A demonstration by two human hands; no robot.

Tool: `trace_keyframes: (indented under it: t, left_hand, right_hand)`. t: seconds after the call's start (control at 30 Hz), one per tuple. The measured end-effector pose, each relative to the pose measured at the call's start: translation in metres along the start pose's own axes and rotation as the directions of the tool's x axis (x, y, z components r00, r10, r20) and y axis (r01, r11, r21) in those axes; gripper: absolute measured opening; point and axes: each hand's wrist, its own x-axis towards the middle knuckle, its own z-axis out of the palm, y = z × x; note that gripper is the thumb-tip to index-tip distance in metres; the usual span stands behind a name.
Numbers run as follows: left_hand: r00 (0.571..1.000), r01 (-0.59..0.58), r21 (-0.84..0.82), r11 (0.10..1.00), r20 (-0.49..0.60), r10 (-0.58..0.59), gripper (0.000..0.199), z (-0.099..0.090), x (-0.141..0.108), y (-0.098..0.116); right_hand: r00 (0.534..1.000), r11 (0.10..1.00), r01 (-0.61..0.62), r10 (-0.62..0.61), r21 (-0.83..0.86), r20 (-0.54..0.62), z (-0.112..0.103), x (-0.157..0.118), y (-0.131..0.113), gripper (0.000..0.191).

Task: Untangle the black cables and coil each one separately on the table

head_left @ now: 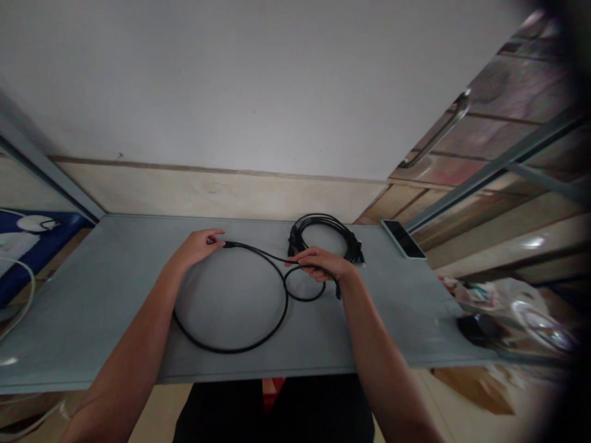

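A black cable lies on the grey table top (92,320), forming a large loop (231,349) and a smaller loop (305,299) in front of a looser coil (325,231) at the back. My left hand (196,248) holds the cable's black plug end (229,245) between its fingers. My right hand (321,263) closes around cable strands near the smaller loop. A dark connector (298,241) stands out just beyond my right fingers, and another (355,248) sits at the coil's right side.
A black phone (404,239) lies at the table's far right edge. A blue-and-white item (34,237) and a white cable (25,295) sit beyond the left edge. Plastic and a dark object (480,329) lie to the right. A metal handle (436,129) is on the cabinet door.
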Motion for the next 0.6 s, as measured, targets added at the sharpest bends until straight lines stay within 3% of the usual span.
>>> trace_keyframes:
  t: [0.07, 0.13, 0.2, 0.43, 0.6]
  left_hand:
    - [0.998, -0.055, -0.009, 0.998, 0.030, 0.056, 0.045, 0.006, 0.001, 0.005]
    - [0.992, -0.123, 0.014, 0.992, 0.021, 0.123, 0.041, 0.013, 0.003, 0.010]
    - [0.987, -0.160, 0.053, 0.986, -0.019, 0.161, 0.040, 0.017, 0.005, 0.014]
    - [0.977, -0.132, 0.109, 0.985, -0.155, 0.148, 0.034, 0.011, 0.004, 0.021]
    - [0.918, -0.058, 0.001, 0.998, -0.393, 0.054, 0.033, -0.014, 0.004, 0.009]
  right_hand:
    - [0.986, 0.994, 0.105, -0.101, 0.027, -0.131, 0.003, 0.007, 0.001, 0.039]
    - [0.944, 0.976, 0.211, -0.188, 0.060, -0.270, 0.007, 0.015, 0.001, 0.037]
    - [0.921, 0.962, 0.257, -0.214, 0.095, -0.326, 0.011, 0.023, 0.002, 0.038]
    - [0.939, 0.950, 0.274, -0.232, 0.147, -0.254, 0.012, 0.023, 0.002, 0.038]
    - [0.947, 0.943, 0.296, -0.269, 0.151, -0.177, -0.012, -0.004, -0.002, 0.033]
